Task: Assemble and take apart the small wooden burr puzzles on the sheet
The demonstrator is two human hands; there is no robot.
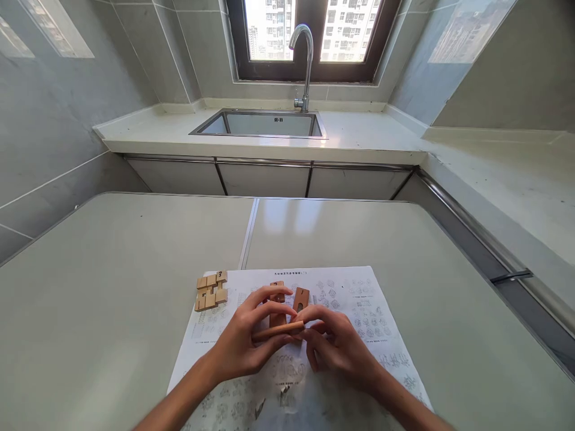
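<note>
A reddish-brown wooden bar (278, 331) lies across my left hand (242, 340), gripped between the thumb below and the fingers above. At the bar's right end, the thumb and index finger of my right hand (335, 338) close on it. Just behind my fingers are a flat wooden piece marked with a numeral (302, 296) and another wooden piece (277, 319), both partly covered by my hands. Whether those pieces rest on the paper or touch the bar, I cannot tell. Beneath everything is a white printed sheet (359, 311) with small line diagrams.
Several light wooden pieces (211, 292) form a notched cluster at the sheet's upper left corner. The sheet lies on a pale table (112, 287) with a seam running away from me. Beyond stand a white counter (359, 129), a sink (269, 136) and a faucet (308, 66) below a window.
</note>
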